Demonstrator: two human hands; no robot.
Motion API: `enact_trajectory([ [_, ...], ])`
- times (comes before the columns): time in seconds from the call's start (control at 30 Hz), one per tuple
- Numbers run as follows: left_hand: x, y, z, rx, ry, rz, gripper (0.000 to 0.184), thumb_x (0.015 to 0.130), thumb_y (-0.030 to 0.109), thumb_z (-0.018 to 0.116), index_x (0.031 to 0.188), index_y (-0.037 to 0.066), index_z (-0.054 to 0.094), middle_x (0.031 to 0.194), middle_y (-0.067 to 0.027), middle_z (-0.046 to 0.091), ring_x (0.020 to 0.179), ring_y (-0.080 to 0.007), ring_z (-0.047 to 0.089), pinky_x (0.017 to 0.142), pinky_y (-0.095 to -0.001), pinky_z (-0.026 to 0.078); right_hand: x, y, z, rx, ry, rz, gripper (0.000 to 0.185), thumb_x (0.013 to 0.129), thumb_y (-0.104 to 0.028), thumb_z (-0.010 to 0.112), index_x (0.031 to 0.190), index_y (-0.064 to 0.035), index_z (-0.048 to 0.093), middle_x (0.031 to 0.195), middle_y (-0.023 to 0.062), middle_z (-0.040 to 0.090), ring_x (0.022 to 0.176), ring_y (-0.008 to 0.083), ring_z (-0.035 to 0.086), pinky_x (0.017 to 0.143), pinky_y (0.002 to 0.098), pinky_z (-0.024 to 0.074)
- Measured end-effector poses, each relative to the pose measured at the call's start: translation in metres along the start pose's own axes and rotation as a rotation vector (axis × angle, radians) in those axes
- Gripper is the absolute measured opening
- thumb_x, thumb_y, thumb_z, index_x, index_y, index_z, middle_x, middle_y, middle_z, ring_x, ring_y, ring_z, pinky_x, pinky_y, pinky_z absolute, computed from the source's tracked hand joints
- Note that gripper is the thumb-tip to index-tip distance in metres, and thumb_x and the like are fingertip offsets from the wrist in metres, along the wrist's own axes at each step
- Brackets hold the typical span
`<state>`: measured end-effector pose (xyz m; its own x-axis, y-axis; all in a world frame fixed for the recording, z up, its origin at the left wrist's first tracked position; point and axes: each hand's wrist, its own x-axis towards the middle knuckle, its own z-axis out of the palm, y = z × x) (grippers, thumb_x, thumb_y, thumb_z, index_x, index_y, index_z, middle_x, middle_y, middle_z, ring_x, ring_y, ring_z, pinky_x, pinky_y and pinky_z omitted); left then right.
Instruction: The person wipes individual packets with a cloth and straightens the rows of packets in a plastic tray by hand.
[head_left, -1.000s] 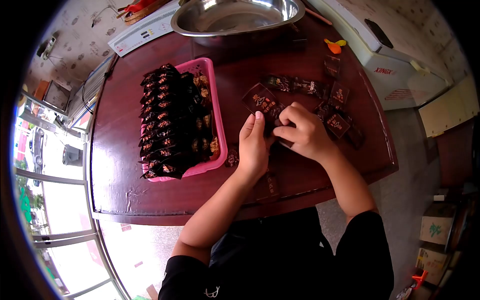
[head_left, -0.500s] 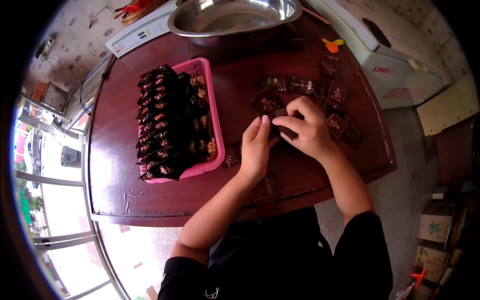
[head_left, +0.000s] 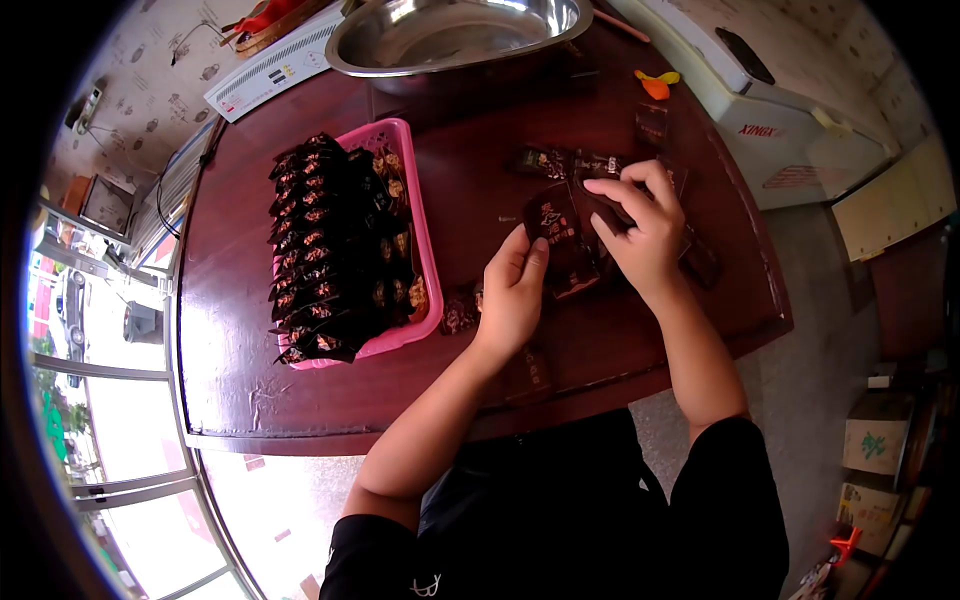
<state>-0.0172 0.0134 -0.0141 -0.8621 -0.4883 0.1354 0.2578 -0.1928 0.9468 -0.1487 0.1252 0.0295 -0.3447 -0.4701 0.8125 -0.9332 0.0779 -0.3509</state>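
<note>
My left hand (head_left: 515,290) pinches a black printed packet (head_left: 556,222) by its left edge, thumb on the front face. My right hand (head_left: 645,225) is raised just right of that packet. Its thumb and forefinger are apart, with dark material behind them, and I see nothing clearly gripped. More dark packets lie around and beneath my hands, among them a patterned packet (head_left: 545,161) behind and a dark packet (head_left: 527,372) near my left wrist. Left of my hands stands a pink basket (head_left: 428,250) holding upright rows of filled black packets (head_left: 318,235).
A large steel basin (head_left: 460,62) stands at the back of the dark red table (head_left: 235,385). A white panelled appliance (head_left: 275,75) sits at back left. An orange and yellow object (head_left: 656,84) lies at back right, near a white freezer (head_left: 775,140) with a phone (head_left: 745,55) on top.
My hands have moved apart. The right hand has drawn up and to the right, and the left hand's packet now shows its printed face. The view has shifted slightly.
</note>
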Motion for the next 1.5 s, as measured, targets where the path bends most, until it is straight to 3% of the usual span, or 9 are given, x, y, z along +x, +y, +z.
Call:
enact_trajectory([
  [0.17,-0.001,-0.01,-0.008,0.174,-0.048,0.083,0.028,0.103,0.004,0.04,0.128,-0.002,0.053,0.115,-0.0048,0.063,0.108,-0.0097,0.058,0.095,-0.0266,0.046,-0.003,-0.022,0.01,0.11,-0.172,-0.188,0.04,0.058,-0.001,0.08,0.095,-0.0136,0.071,0.086,0.0039,0.051,0.078,0.0208,0.057,0.066,0.0349,0.0515],
  [0.37,0.0,0.01,0.003,-0.017,-0.021,0.008,0.021,0.104,0.01,0.046,0.113,-0.003,0.059,0.1,-0.0023,0.066,0.092,-0.0062,0.057,0.085,-0.0232,0.047,0.0,0.008,0.005,0.042,-0.002,0.175,0.04,0.077,0.004,0.072,0.115,-0.0069,0.067,0.097,0.0091,0.059,0.085,0.0244,0.062,0.074,0.035,0.0512],
  [0.63,-0.001,0.018,-0.006,-0.13,-0.183,-0.227,0.024,0.103,0.021,0.052,0.101,0.002,0.066,0.091,0.0013,0.068,0.077,-0.0029,0.06,0.071,-0.0198,0.048,-0.002,0.002,0.001,1.027,-0.248,0.788,0.055,0.096,-0.013,0.063,0.145,-0.002,0.042,0.135,0.0119,0.057,0.124,0.0157,0.052,0.105,0.0294,0.0396],
  [0.77,0.003,0.019,-0.009,-0.339,0.025,-0.188,0.023,0.103,0.022,0.05,0.106,0.003,0.063,0.089,-0.0062,0.07,0.076,-0.0135,0.069,0.069,-0.0315,0.059,-0.001,0.005,0.0,1.073,-0.239,0.601,0.07,0.095,-0.01,0.062,0.153,-0.0034,0.022,0.145,0.0193,0.046,0.13,0.0224,0.048,0.106,0.0323,0.0406],
  [0.93,0.003,0.021,-0.008,-0.387,0.105,-0.094,0.025,0.103,0.023,0.049,0.11,0.004,0.064,0.095,-0.005,0.07,0.076,-0.0122,0.068,0.064,-0.0266,0.057,0.0,0.005,-0.01,0.631,-0.686,0.594,0.024,0.08,-0.016,0.081,0.088,0.0016,0.068,0.079,0.0,0.067,0.082,0.0066,0.056,0.078,0.0253,0.0468],
  [1.17,0.004,0.022,-0.013,-0.364,0.035,-0.164,0.026,0.103,0.025,0.048,0.111,0.005,0.062,0.097,-0.0086,0.071,0.083,-0.0182,0.071,0.063,-0.0304,0.061,0.011,0.022,-0.027,0.709,-0.296,0.471,0.009,0.088,-0.004,0.066,0.09,0.0045,0.065,0.117,0.0052,0.064,0.094,0.0093,0.058,0.084,0.0261,0.0466],
  [1.33,0.003,0.018,-0.005,-0.368,0.082,-0.259,0.029,0.105,0.027,0.045,0.11,0.003,0.061,0.094,-0.0093,0.071,0.079,-0.017,0.071,0.06,-0.0273,0.059,0.01,0.017,-0.021,1.257,0.041,0.488,0.039,0.095,-0.015,0.06,0.13,0.0017,0.054,0.124,0.0098,0.061,0.118,0.0174,0.056,0.1,0.0311,0.0446],
  [1.4,0.004,0.018,-0.008,-0.371,0.128,-0.231,0.029,0.105,0.027,0.044,0.112,0.004,0.06,0.097,-0.0094,0.07,0.083,-0.0207,0.072,0.058,-0.0292,0.059,-0.009,0.016,-0.011,1.105,0.008,0.623,0.042,0.093,-0.012,0.062,0.132,0.0003,0.052,0.124,0.0096,0.06,0.115,0.0179,0.057,0.099,0.0307,0.045],
  [1.5,0.004,0.022,-0.014,-0.313,0.11,-0.233,0.029,0.105,0.028,0.044,0.108,0.005,0.062,0.091,-0.006,0.071,0.074,-0.0128,0.068,0.062,-0.0274,0.057,-0.005,-0.007,0.007,0.347,-0.265,0.075,0.043,0.079,-0.001,0.071,0.122,-0.0045,0.063,0.108,0.0107,0.059,0.098,0.0238,0.062,0.083,0.0328,0.0514],
])
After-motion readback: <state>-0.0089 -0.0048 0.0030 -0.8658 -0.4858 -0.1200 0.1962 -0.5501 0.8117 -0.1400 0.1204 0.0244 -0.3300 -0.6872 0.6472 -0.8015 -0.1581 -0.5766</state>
